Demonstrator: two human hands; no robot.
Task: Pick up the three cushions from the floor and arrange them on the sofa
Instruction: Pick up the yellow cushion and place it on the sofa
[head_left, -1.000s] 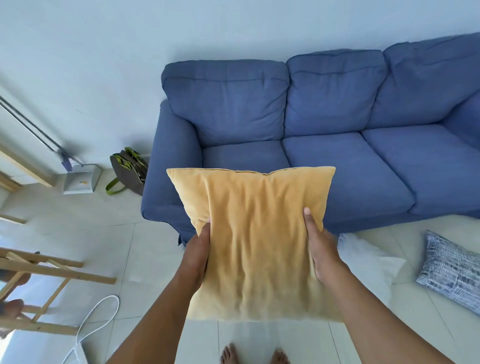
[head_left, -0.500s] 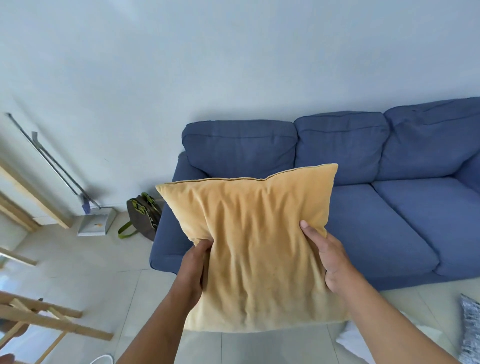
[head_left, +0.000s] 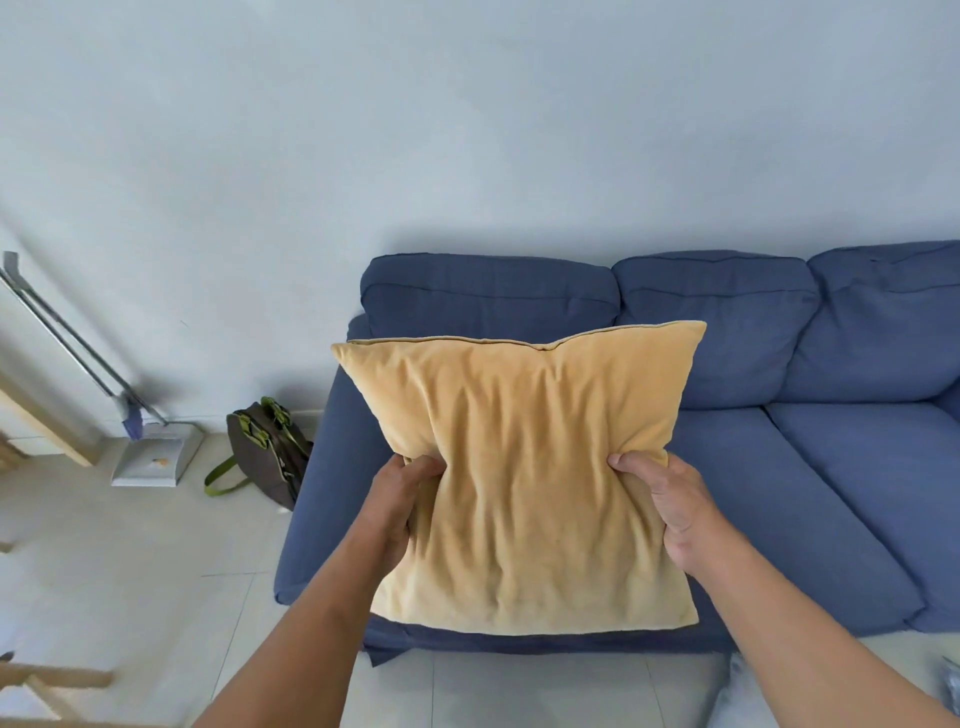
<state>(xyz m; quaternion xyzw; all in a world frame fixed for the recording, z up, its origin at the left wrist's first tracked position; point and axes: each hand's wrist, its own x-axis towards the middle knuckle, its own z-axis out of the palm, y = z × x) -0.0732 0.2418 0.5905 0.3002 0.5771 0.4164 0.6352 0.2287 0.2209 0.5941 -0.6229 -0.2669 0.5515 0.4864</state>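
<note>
Mustard-yellow and velvety, the square plush cushion (head_left: 524, 483) is hanging upright in front of the blue fabric sofa (head_left: 810, 499), its soft nap rippling in long vertical creases and its piped top edge sagging a little at the middle. The left hand (head_left: 400, 501) is pinching the cushion's left edge, and the right hand (head_left: 670, 506) is doing the same on the right; each grip is closing tight on a bunched fold of cloth, fingers curling behind and out of sight. The cushion is covering most of the sofa's left seat and part of its puffy back pillow, so I cannot tell whether its bottom edge is touching the seat front. Beside the sofa's rounded arm a dark brown bag with green straps (head_left: 267, 449) is slumping on the pale tiled floor (head_left: 130, 561), partly tucked behind the arm. Farther left, a grey long-handled dustpan (head_left: 156, 454) is leaning against the wall. Something pale and something patterned are peeking in at the bottom right corner, too cut off to make out.
</note>
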